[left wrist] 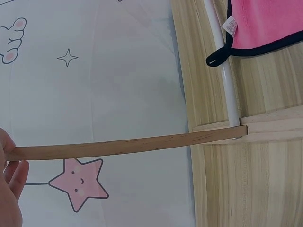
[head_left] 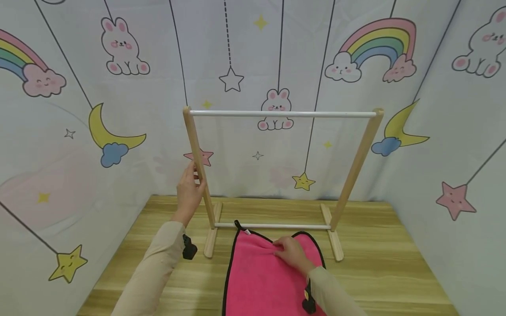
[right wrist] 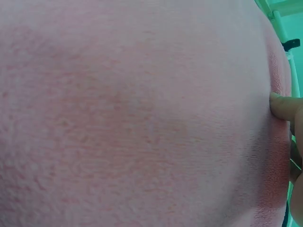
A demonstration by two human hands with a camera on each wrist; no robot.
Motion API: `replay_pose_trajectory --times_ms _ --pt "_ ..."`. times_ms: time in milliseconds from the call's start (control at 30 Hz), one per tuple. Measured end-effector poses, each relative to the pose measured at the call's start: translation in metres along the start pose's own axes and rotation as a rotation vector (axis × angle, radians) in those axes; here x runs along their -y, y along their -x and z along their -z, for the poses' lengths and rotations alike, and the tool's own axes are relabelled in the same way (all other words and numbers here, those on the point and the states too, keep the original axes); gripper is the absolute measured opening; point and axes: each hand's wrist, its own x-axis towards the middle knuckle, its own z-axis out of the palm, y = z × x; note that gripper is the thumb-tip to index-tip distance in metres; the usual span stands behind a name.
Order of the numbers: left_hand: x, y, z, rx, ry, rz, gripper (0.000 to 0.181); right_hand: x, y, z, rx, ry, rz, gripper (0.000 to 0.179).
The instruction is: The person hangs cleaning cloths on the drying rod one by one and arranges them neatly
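A wooden rack point(head_left: 357, 169) with two white bars stands upright on the table. My left hand point(head_left: 189, 191) holds its left post point(head_left: 196, 147) about midway up; in the left wrist view, thumb and fingers lie on either side of that post point(left wrist: 104, 147). My right hand point(head_left: 292, 254) pinches the upper edge of a pink towel point(head_left: 257, 281) with black trim, just in front of the lower bar point(head_left: 272, 226). The towel sags between its two upper corners. A black hanging loop point(head_left: 237, 224) and a white label sit at its left corner. Towel fabric point(right wrist: 142, 118) fills most of the right wrist view.
The rack's feet point(head_left: 335, 241) rest on a wood-grain table point(head_left: 379, 263). White curtains point(head_left: 245, 175) printed with rabbits, stars, moons and rainbows surround the table at the back and sides. The rack's upper bar point(head_left: 237, 113) carries nothing.
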Motion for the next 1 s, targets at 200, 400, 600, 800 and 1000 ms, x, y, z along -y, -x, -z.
replay_pose_trajectory --times_ms 200,400,600,800,1000 --pt "-0.001 -0.001 0.000 0.007 0.002 0.015 0.056 0.002 0.004 -0.002 -0.059 0.016 0.044 0.020" --pt "-0.001 0.000 0.000 0.009 -0.007 0.016 0.056 0.007 0.006 0.003 -0.099 -0.013 0.103 0.018" --pt "-0.001 0.000 0.000 0.008 -0.017 0.013 0.057 0.016 0.004 0.021 -0.130 -0.035 0.156 0.018" --pt "-0.002 0.000 0.000 0.006 -0.020 0.019 0.056 0.037 0.002 0.050 -0.115 -0.057 0.177 0.021" --pt "-0.002 0.000 -0.001 -0.008 -0.027 -0.007 0.057 0.060 -0.002 0.082 -0.073 -0.064 0.166 0.019"
